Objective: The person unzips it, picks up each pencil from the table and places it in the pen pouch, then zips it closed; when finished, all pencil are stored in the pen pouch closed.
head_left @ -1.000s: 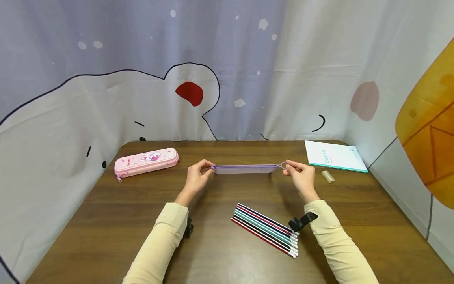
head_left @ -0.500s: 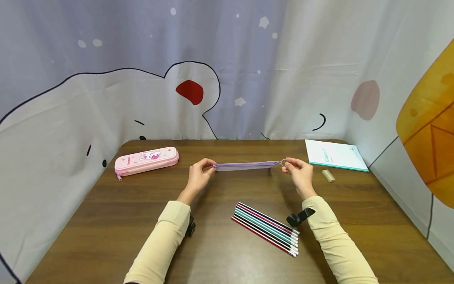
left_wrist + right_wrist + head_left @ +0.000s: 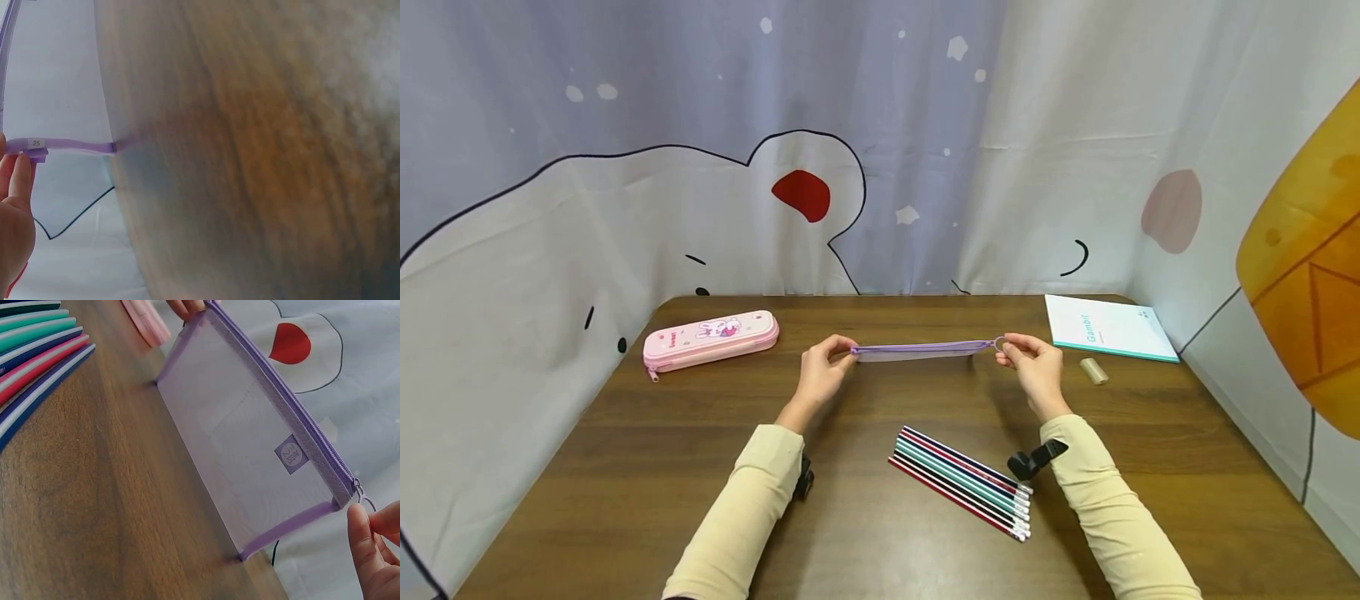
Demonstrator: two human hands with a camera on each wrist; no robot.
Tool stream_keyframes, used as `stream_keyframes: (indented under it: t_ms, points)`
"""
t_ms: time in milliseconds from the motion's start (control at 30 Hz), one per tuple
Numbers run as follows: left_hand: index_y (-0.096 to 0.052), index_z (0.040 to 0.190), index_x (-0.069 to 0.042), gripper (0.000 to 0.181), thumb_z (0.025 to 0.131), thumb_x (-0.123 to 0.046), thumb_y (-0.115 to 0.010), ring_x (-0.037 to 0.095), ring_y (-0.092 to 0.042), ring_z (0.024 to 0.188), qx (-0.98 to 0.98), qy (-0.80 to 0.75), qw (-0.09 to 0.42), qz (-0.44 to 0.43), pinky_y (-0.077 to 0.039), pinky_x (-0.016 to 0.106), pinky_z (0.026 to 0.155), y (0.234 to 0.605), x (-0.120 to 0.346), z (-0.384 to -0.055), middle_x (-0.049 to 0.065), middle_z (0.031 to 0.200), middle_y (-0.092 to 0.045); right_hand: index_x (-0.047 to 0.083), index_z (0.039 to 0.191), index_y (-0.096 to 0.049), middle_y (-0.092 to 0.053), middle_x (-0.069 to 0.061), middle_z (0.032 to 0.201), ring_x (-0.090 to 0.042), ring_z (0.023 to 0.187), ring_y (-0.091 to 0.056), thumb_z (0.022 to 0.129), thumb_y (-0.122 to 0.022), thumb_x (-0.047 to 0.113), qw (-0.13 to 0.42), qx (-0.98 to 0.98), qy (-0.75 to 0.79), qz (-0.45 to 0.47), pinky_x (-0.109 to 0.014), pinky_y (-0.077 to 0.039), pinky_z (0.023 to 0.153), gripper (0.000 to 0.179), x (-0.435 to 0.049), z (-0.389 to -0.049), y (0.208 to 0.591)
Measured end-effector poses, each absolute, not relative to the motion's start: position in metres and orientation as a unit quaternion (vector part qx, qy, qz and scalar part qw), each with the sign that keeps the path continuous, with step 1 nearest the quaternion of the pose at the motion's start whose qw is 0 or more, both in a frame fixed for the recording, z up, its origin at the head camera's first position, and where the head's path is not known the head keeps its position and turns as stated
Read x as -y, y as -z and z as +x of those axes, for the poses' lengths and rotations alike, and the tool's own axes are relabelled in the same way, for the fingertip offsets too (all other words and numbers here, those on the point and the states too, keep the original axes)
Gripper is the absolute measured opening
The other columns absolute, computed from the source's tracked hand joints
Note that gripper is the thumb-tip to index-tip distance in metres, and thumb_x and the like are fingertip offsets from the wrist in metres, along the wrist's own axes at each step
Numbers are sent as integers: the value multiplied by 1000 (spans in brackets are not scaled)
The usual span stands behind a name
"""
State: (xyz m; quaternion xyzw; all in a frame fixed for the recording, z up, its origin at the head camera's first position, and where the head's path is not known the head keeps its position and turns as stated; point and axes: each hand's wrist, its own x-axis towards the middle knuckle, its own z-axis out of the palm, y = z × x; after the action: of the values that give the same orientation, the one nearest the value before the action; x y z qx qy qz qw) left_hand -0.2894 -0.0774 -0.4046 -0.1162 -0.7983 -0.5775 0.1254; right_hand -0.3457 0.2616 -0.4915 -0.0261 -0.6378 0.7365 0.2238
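Observation:
A purple mesh zipper pouch [image 3: 925,352] stands on edge between my two hands, zipper side up. My left hand [image 3: 822,371] pinches its top left corner between thumb and fingers. At the opposite end, my right hand [image 3: 1037,371] pinches the ring pull [image 3: 999,342] of the zipper. In the right wrist view the zipper [image 3: 294,400] looks closed along its length, with the slider at the right end. A small label [image 3: 292,454] shows on the mesh. The pouch's lower edge is at or just above the table; I cannot tell which.
Several striped pencils [image 3: 958,483] lie side by side on the wooden table [image 3: 625,500], nearer me. A pink pencil case [image 3: 710,342] lies back left. At the back right are a white notebook [image 3: 1108,327] and a small beige cylindrical piece [image 3: 1093,372]. A curtain [image 3: 917,125] hangs behind.
Over the first half second, both hands shifted very slightly, raising the pouch's right end a little. Since then hands and pouch have stayed nearly still. The pencils have not moved.

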Motion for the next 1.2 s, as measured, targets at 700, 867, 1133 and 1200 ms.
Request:
stream_keyframes:
  t_ms: [700,867,1133,1200]
  points:
    - [-64,89,4,12,77,1,-64,27,-63,94,791,587,124,-114,-51,32,81,434,81,-310,21,95,-65,-6,94,-63,-67,-6,74,-14,58,-66,76,-62,-5,213,650,-728,-47,-25,-53,57,18,-254,-337,491]
    - [-64,89,2,12,77,1,-65,25,-63,94,797,579,128,-116,-51,29,80,436,81,-309,19,95,-66,-5,94,-63,-67,-6,74,-13,59,-66,77,-62,-5,212,652,-726,-50,-25,-53,57,17,-253,-334,491]
    - [-64,86,1,11,75,2,-65,24,-63,92,799,573,132,-124,-52,28,78,435,81,-310,17,93,-67,-5,94,-63,-67,-7,76,-14,60,-66,76,-63,-5,200,647,-733,-66,-25,-53,58,18,-251,-331,487]
    - [-64,86,1,11,76,2,-65,24,-63,92,799,573,132,-125,-52,28,78,435,81,-310,17,93,-67,-6,94,-63,-67,-6,76,-14,60,-66,76,-62,-6,197,647,-733,-70,-25,-53,58,18,-251,-330,486]
